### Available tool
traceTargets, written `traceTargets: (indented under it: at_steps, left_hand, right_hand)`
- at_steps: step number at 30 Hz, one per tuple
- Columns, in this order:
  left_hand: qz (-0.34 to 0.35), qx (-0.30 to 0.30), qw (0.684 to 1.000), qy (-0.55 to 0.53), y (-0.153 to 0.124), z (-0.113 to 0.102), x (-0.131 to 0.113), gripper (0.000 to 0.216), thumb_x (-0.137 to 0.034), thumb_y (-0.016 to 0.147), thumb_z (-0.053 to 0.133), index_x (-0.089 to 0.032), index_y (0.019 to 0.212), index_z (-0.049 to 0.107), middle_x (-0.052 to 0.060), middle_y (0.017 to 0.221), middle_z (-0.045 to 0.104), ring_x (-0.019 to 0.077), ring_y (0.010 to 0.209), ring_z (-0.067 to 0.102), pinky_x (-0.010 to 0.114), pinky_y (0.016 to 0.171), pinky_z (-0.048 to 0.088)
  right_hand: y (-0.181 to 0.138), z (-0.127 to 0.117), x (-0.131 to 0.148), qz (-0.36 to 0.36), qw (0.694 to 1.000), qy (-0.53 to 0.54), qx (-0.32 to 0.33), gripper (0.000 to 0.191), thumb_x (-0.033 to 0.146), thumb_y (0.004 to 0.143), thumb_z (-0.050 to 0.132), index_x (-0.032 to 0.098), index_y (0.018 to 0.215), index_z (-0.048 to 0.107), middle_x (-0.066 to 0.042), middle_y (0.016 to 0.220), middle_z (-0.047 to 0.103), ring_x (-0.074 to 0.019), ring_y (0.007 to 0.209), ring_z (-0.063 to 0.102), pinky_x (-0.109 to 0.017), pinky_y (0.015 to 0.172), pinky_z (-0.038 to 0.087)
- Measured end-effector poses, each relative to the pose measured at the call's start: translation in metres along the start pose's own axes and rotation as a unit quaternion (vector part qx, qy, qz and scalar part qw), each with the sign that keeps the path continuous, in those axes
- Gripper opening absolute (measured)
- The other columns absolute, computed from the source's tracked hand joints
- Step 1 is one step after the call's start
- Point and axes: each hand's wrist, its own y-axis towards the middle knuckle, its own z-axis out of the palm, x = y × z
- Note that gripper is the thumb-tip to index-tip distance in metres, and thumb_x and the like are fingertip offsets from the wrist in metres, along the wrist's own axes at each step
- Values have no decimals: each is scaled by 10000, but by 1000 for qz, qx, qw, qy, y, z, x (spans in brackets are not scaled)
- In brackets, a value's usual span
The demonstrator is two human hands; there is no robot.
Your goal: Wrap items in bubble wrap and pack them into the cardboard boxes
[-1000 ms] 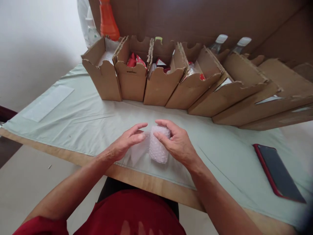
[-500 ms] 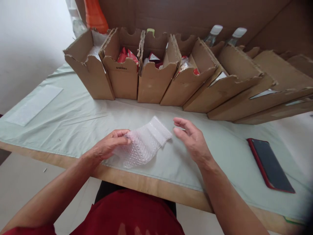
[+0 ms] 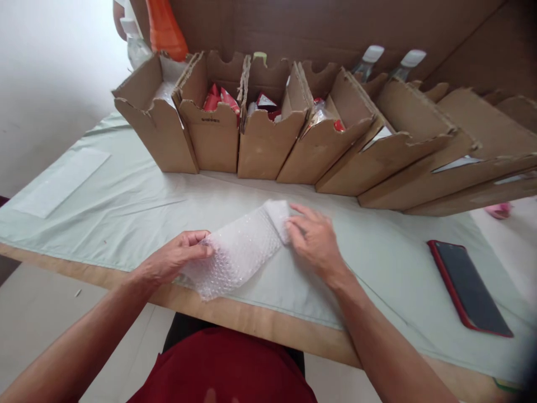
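Note:
A sheet of clear bubble wrap (image 3: 239,249) lies half unrolled on the pale green cloth (image 3: 126,201), its far end still curled into a small roll. My left hand (image 3: 174,262) pinches the sheet's near left edge, fingers curled closed. My right hand (image 3: 312,240) rests on the rolled end, fingers bent over it and pressing it down.
A row of open cardboard boxes (image 3: 213,131) stands along the back, some holding red packets (image 3: 218,99). A phone in a red case (image 3: 467,285) lies at the right. An orange bottle (image 3: 165,28) and clear bottles stand behind. The wooden table edge (image 3: 251,319) runs near me.
The tight bubble-wrap roll has been unrolled into a sheet. My left hand drew its edge toward me; my right hand let go, then came back onto the rolled far end.

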Motion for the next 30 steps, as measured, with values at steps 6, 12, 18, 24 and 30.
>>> traceTargets:
  at_steps: [6, 12, 18, 24, 30]
  left_hand:
    - [19, -14, 998, 53, -31, -30, 0, 315, -487, 859, 787, -190, 942, 721, 21, 843, 719, 143, 722, 644, 234, 668, 485]
    - [53, -72, 993, 84, -66, -62, 0, 319, -496, 876, 763, -204, 1003, 744, 23, 867, 717, 157, 772, 640, 239, 700, 487]
    - [62, -198, 978, 21, -121, -110, 26, 502, -534, 871, 772, -241, 1266, 671, 46, 972, 752, 191, 836, 678, 286, 779, 526]
    - [63, -350, 935, 9, -174, -157, 38, 542, -580, 823, 789, -232, 1235, 732, 51, 1011, 733, 181, 810, 653, 275, 728, 533]
    - [134, -397, 907, -47, -148, -227, -25, 480, -337, 674, 861, -129, 1086, 732, -2, 739, 651, 108, 590, 573, 209, 543, 464]
  right_hand:
    - [15, -52, -10, 116, 981, 140, -65, 200, 400, 915, 587, 239, 884, 702, -35, 840, 735, -210, 750, 666, -352, 718, 539]
    - [35, -58, 22, 67, 988, 89, -111, 167, 401, 919, 628, 271, 942, 730, -32, 807, 721, -201, 696, 658, -344, 686, 533]
    - [70, -18, 87, -75, 985, 156, 18, 234, 409, 958, 602, 268, 1122, 691, 11, 742, 706, -165, 567, 631, -297, 573, 504]
    - [164, 45, 215, -345, 935, 10, 76, 295, 222, 1001, 479, 250, 1225, 669, -46, 962, 768, -216, 794, 673, -348, 749, 479]
    - [263, 97, 322, -399, 906, -142, 13, 346, 64, 951, 468, 109, 1250, 638, -189, 1203, 710, -345, 1106, 617, -486, 947, 437]
